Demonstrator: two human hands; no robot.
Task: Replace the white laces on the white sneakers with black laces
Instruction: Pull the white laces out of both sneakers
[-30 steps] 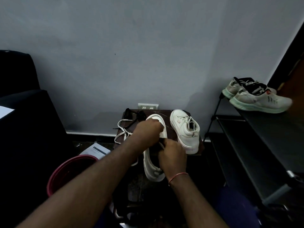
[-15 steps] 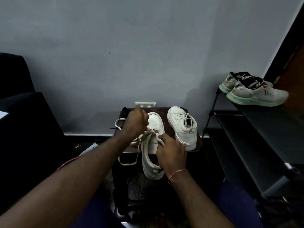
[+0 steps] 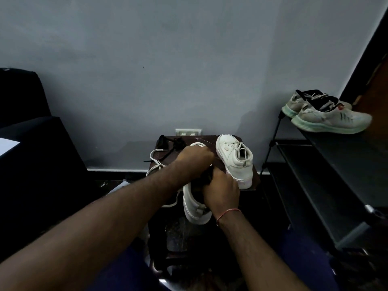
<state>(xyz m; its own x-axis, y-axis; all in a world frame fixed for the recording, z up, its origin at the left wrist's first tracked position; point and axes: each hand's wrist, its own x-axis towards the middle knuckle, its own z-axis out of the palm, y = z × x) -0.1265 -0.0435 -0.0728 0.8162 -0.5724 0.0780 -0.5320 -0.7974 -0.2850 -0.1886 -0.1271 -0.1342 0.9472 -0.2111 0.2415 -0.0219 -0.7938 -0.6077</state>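
Two hands on near white leather sneaker [image 3: 194, 208] atop dark wooden stool [image 3: 254, 181]: right hand [image 3: 222, 190] grips its collar; left hand [image 3: 194, 157] curled over eyelets, hold hidden, we cannot tell. We advise steadying shoe, threading black laces [image 3: 168, 142] evenly.

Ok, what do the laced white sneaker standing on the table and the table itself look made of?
Laced white sneaker: smooth matte upper, probably leather or synthetic leather, with a thick rubbery-looking sole. Table: dark brown top with faint sheen, likely varnished wood or laminate; too dim to settle.
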